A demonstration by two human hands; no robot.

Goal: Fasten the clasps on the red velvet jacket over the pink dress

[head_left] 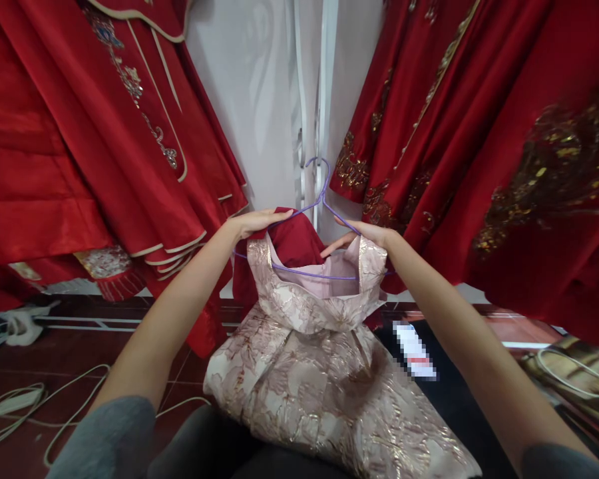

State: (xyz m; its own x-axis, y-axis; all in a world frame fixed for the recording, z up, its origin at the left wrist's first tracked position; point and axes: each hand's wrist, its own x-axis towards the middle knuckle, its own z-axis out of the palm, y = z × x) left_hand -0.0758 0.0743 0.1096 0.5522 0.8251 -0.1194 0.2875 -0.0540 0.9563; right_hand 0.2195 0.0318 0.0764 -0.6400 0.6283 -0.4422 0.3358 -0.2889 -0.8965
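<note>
Brocade in pale pink with gold threading makes up the dress (304, 372), which sits right in front of the person, its bodice raised between the two hands and its skirt spread below toward the lap. Judging by the crisp folds, the cloth is fairly stiff and moderately weighty, the lining (319, 287) softer and likely more slippery. Raised metallic threads could snag, so the shoulder straps (258, 256) look the safest place to take hold. A purple hanger (323, 193), thin and probably light, stands with its hook upward; its lower bar crosses the neckline. It would be steadiest gripped at both sloping shoulders. Dark red cloth (297, 243) shows behind it.

Both arms stretch forward and converge, elbows wide. The left hand (259, 221) comes in nearly level, fingers together and closed over the hanger's shoulder, fingertips pointing inward. The right hand (374, 234) is at the opposite shoulder beside the other strap, fingers parted and reaching behind the wire; its thumb is hidden, so I cannot tell whether it grips. Red garments (80, 113) hang on either side.
</note>
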